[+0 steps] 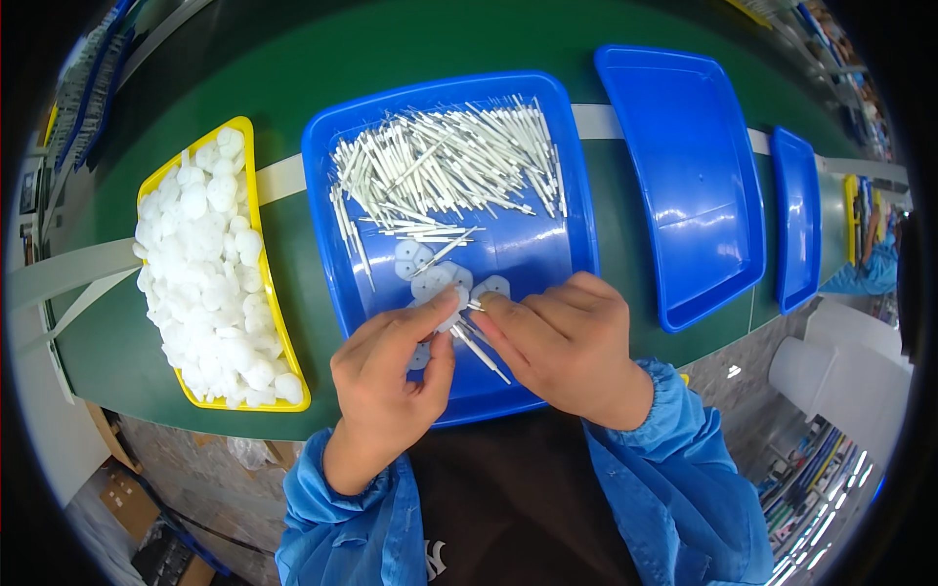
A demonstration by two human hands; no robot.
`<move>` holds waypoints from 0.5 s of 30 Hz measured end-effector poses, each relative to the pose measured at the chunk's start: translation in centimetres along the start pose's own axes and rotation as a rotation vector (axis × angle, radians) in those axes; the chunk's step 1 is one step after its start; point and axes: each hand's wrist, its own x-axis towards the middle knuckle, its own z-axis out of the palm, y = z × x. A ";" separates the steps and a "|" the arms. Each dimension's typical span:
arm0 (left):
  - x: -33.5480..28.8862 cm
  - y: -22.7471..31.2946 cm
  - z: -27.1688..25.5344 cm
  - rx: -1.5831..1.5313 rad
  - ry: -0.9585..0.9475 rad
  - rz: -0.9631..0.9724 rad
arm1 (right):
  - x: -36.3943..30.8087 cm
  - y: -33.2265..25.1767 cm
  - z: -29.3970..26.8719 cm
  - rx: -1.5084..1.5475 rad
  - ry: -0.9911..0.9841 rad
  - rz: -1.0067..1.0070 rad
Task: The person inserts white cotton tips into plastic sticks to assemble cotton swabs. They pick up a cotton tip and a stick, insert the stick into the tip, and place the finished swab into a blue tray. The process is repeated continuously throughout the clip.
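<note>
Leaning over a blue tray (528, 244), this person keeps both hands at its near end. The left hand (391, 361) has thumb and forefinger pinched on a pale disc (449, 318); the right hand (576, 332) has its fingertips together on what looks like a thin white stick (475, 304), mostly hidden. Several loose discs (430, 283) lie just beyond the fingers.

Much seems left: a stick heap (449, 161) covers the tray's far half, and a yellow tray (304, 393) at left is piled with white pieces (205, 273). I can't tell whether any piece is finished.

The near rim shows between the wrists; there's some room between heap and right hand, and 2 more blue trays (684, 186) sit off rightward.
</note>
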 end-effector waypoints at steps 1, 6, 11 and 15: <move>0.0 0.0 0.0 -0.013 0.007 -0.005 | 0.0 -0.1 0.0 -0.024 -0.016 -0.010; -0.8 -0.1 0.4 -0.142 0.022 -0.076 | 0.4 1.3 0.2 0.268 -0.002 0.005; -1.1 -0.2 0.7 -0.186 0.024 -0.112 | 0.5 1.4 0.2 0.289 0.002 0.001; -0.5 0.3 0.6 -0.328 0.015 -0.184 | 0.0 0.9 0.5 0.251 0.092 0.038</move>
